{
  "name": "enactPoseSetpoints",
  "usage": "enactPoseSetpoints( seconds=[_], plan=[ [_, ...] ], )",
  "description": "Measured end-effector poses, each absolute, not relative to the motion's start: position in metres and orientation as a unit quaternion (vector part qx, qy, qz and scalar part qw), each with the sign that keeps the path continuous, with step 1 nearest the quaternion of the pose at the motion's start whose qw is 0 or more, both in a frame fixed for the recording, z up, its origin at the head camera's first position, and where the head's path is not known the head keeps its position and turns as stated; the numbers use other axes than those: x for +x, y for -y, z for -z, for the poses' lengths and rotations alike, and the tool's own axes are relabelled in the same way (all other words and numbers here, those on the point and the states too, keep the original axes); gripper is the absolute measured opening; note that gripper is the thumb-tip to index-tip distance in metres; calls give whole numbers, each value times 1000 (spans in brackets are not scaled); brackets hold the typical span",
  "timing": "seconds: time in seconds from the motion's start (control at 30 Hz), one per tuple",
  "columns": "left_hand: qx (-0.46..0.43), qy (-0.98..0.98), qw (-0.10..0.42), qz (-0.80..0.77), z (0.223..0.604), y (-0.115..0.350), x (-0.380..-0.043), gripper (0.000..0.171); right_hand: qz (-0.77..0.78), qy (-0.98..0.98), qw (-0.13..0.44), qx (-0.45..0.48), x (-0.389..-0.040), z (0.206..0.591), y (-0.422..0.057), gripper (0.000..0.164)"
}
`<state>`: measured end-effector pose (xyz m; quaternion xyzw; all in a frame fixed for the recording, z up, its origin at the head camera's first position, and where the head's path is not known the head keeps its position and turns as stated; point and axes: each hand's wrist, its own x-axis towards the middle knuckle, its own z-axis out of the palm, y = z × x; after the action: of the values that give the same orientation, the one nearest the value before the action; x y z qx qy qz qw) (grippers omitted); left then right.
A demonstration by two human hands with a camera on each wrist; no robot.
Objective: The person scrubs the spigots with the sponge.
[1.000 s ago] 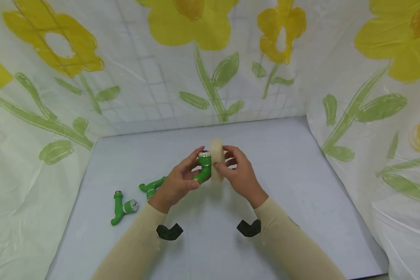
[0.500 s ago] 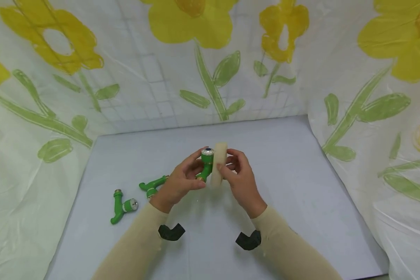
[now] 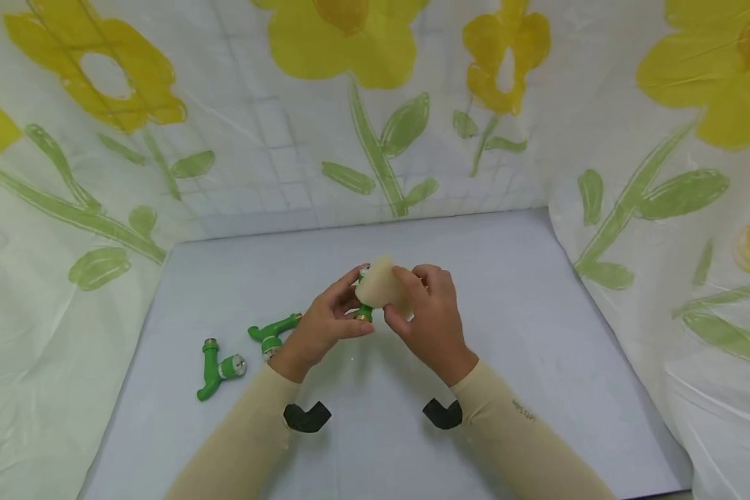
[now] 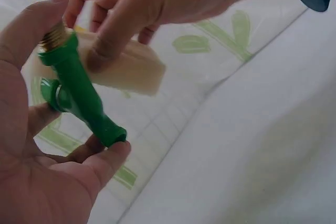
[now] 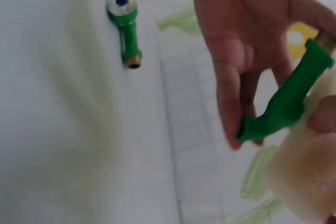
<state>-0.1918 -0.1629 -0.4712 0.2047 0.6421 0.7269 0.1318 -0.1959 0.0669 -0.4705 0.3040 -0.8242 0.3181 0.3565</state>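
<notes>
My left hand [image 3: 319, 326] holds a green tap [image 4: 86, 95] above the table. In the left wrist view, its thumb presses the brass threaded end and its fingertips support the spout end. A cream sponge [image 3: 380, 286] is pinched between the thumb and fingers of my right hand [image 3: 434, 323]. The sponge lies against the tap's handle side and covers much of the tap in the head view. From the right wrist, the green spout of the tap shows in front of the left palm [image 5: 252, 30], with the sponge [image 5: 304, 174] beside it.
Two more green taps lie on the grey-white table [image 3: 506, 292] at the left: one tap [image 3: 212, 371] farther out, another tap [image 3: 271, 333] by my left wrist. A white curtain [image 3: 237, 139] with yellow flowers encloses the back and sides. Black mounts [image 3: 306, 417] sit at both wrists.
The sponge has turned from edge-on to flat side out and moved left over the tap's handle. The right fingers have shifted over it. The left hand has moved slightly right with its tap.
</notes>
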Motion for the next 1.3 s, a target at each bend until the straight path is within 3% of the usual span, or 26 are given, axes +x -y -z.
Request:
enactPoseSetpoints(
  seconds=[0.13,0.37,0.63,0.8,0.9,1.0,1.17,1.3],
  plan=[
    [202,-658,133,-713,469,164,-191,92,-298,819,358,335,-197,468,-63,62],
    [152,-675,140,-708,472,171,-188,91,-312,846,332,278,-197,482,-69,62],
    [173,-661,130,-719,471,171,-189,92,-315,826,331,329,-200,471,-64,64],
    [170,-650,125,-730,469,173,-189,92,-395,843,246,272,-197,478,-71,66],
    [180,-639,132,-737,471,173,-190,94,-463,820,172,287,-191,476,-69,66],
    [190,-640,129,-734,472,173,-191,95,-492,800,145,312,-186,468,-67,66],
    [202,-659,103,-717,470,177,-193,92,-442,830,172,294,-181,470,-70,64],
    [214,-671,112,-701,467,178,-195,92,-372,844,250,294,-181,473,-68,63]
  ],
)
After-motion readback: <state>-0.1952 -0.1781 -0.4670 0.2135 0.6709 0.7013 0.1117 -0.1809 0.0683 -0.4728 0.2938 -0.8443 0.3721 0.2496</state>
